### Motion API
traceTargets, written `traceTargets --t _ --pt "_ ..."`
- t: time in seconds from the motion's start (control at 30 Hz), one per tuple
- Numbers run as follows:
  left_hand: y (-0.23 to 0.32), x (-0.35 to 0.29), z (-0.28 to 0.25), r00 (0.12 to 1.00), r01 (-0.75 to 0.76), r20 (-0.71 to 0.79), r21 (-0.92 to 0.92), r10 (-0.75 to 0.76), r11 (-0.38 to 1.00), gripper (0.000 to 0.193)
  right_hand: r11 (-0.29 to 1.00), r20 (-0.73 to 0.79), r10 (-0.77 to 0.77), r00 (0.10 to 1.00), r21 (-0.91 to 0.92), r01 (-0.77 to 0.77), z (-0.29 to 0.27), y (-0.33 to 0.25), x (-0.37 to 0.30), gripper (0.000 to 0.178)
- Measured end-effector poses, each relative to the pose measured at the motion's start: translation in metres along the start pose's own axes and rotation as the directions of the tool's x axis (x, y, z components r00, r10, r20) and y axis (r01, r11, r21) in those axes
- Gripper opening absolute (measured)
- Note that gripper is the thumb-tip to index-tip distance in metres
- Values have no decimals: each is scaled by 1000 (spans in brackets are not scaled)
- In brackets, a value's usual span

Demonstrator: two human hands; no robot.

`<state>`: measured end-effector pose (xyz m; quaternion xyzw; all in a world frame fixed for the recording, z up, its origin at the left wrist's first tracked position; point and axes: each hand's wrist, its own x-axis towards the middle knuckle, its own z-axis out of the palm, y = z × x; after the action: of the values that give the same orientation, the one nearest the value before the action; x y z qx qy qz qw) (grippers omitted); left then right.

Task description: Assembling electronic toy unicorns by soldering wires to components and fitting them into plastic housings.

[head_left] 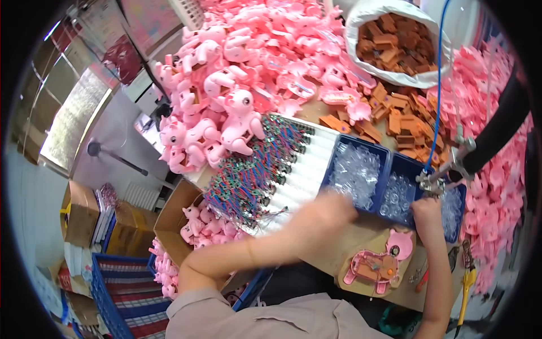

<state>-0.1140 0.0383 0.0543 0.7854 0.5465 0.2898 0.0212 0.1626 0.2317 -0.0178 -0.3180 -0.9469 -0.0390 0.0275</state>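
My left hand is smeared by motion beside the blue bin of clear plastic pieces; its fingers cannot be made out. My right hand is closed, up against the lower end of a metal tool hanging over the blue bins. Whatever its fingers hold is hidden. Between my forearms, an open pink toy animal shell lies on a board, with an orange-brown block and thin wires inside. A middle blue bin holds small clear rings.
Pink toy bodies and shell parts heap up at the back. Wired parts lie on a white tray. Orange-brown blocks fill a white sack and spill before it. More pink parts are at right, near yellow-handled pliers.
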Motion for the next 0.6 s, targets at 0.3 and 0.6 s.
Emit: traceTargets --t 0.3,0.6 --pt "-205 124 -12 860 487 -15 324 -510 811 20 994 -279 113 954 38 -106 -14 -8 -9 20" --pt "-274 207 98 944 306 6 363 -330 880 75 653 -211 599 773 687 -318 -29 -33 -70 14"
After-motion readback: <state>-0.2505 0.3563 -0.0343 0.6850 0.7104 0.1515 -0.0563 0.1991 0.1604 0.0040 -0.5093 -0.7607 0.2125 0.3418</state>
